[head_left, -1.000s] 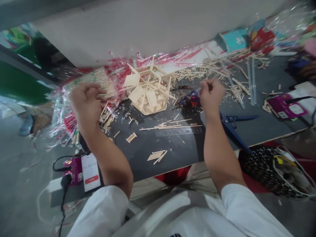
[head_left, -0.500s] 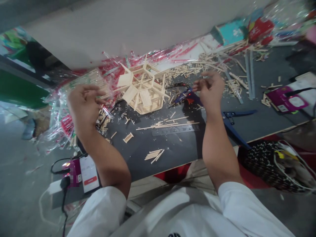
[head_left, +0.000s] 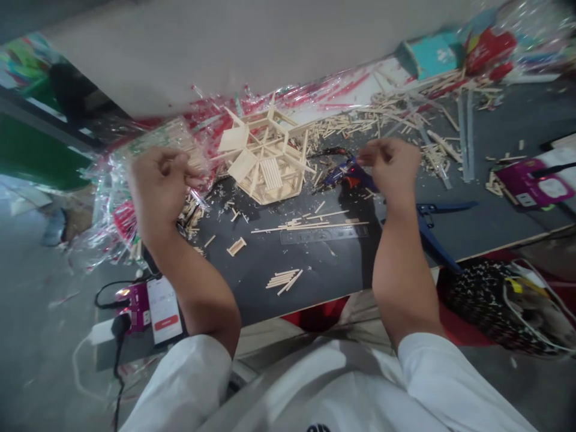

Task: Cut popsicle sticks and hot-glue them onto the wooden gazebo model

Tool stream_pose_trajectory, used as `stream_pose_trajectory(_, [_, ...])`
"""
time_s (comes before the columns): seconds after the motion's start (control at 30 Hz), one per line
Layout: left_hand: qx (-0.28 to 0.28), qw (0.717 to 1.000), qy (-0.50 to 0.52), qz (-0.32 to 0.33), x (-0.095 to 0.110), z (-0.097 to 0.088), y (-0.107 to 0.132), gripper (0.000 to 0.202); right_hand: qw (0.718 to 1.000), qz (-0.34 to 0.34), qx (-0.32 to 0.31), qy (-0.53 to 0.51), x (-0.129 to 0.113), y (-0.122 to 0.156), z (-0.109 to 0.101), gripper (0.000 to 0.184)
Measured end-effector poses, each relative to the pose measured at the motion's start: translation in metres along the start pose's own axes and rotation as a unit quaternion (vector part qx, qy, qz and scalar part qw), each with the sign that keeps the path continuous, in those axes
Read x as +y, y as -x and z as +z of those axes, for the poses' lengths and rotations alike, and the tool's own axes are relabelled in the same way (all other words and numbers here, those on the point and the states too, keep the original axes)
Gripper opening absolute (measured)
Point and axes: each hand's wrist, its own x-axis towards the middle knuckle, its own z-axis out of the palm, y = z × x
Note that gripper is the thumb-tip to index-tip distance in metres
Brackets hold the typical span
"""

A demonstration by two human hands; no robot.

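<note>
Pale wood, head view: the openwork stick model (head_left: 272, 173) sits upper centre of the frame on the dark surface (head_left: 328, 273), likely parked there so either of my hands reaches it. Hands are well apart, both raised. Left hand (head_left: 157, 180), left of centre: fingers curled in front of the clear plastic bag (head_left: 112, 186); can't tell if it's pinching anything. Right hand (head_left: 396, 165), right of centre: fingers bunched just beside the blue-and-red tool (head_left: 335, 175); can't tell on contact or grip.

Clear ruler (head_left: 324, 234) mid-frame, thin sticks along its upper edge, I'd guess for gauging length. Short sticks (head_left: 283, 279) bunched lower centre, probably staged close to me. Blue two-armed tool (head_left: 438, 248) splayed right of my right forearm, presumably for easy pickup.

Containers: plastic bag holds more sticks. Patterned bag (head_left: 477, 306), lower right, gapes; something yellow (head_left: 515, 285) shows, rest unclear. Teal box (head_left: 434, 55), upper right: can't see in.
</note>
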Motion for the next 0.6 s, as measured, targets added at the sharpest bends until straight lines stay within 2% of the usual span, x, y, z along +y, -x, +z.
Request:
stream_pose_trajectory(0.07, [-0.011,1.000,0.006,-0.005,-0.002,0.000,-0.001,0.010,0.998,-0.007,-0.007,0.069,0.000,0.001,-0.005,0.018])
stream_pose_trajectory(0.13, [-0.022,1.000,0.009,-0.011,-0.003,0.002,-0.002,0.011,0.983,-0.003,-0.029,0.179,0.000,0.002,-0.013,0.021])
stream_pose_trajectory(0.27, [-0.040,0.999,0.011,-0.011,-0.005,0.008,-0.001,0.019,0.924,0.019,-0.133,0.359,0.002,0.005,-0.023,0.043])
stream_pose_trajectory(0.33, [-0.053,0.998,0.026,0.007,-0.005,0.012,0.001,0.023,0.908,0.000,-0.155,0.388,0.003,0.007,-0.022,0.045])
stream_pose_trajectory(0.43, [-0.081,0.996,0.038,0.030,-0.005,0.015,0.003,0.023,0.909,-0.010,-0.148,0.391,0.000,0.008,-0.016,0.040])
stream_pose_trajectory(0.6, [-0.076,0.996,0.021,0.042,-0.003,0.010,0.003,0.018,0.904,0.063,-0.140,0.399,-0.019,0.010,-0.016,0.028])
